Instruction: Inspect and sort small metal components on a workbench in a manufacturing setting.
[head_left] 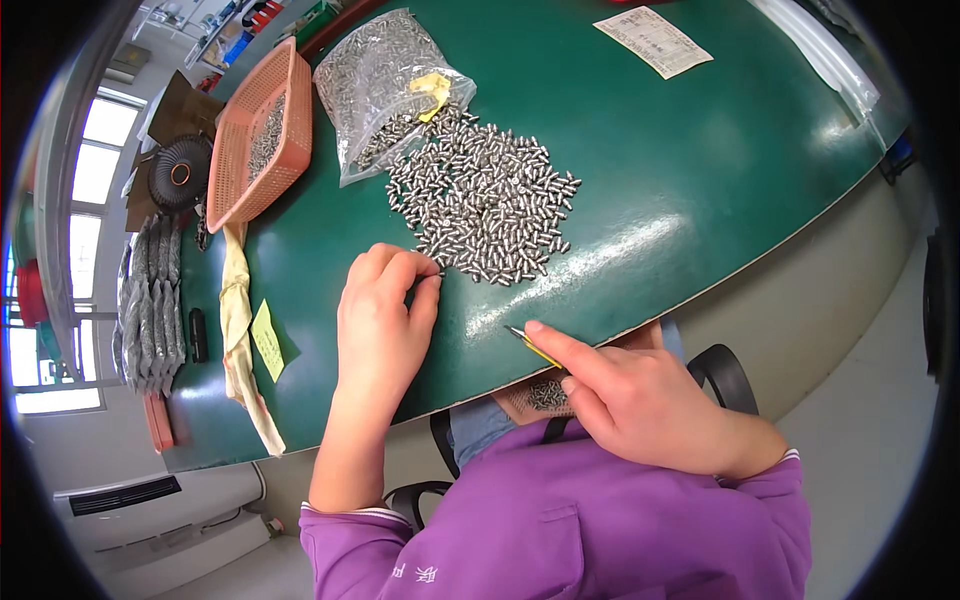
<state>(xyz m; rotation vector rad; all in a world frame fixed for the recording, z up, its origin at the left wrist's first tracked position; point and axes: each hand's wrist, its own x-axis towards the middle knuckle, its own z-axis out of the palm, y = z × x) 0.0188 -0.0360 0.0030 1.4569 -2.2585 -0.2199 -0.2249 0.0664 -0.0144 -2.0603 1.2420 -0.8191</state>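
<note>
A heap of small, shiny metal parts (490,200), each bullet-shaped, spreads over the green table. At its near left edge my left hand (385,310) is closed, thumb and forefinger pinched together. A small dark bit shows at the fingertips, too small to name. My right hand (640,400) is closed around a slim yellow tool with a pointed tip (543,353), its forefinger stretched along it. The tip points left over the table near its front edge. Behind the heap lies an open clear plastic bag (385,70) full of the same parts, with a yellow scrap (432,92) on it.
A pink mesh basket (290,150) holding metal parts stands left of the bag. Nearer are a cream cloth strip (236,330), a yellow-green note (267,340), a black marker-like cylinder (198,335) and stacked filled bags (150,310). A printed slip (655,42) lies far right. Another basket (520,402) rests on my lap.
</note>
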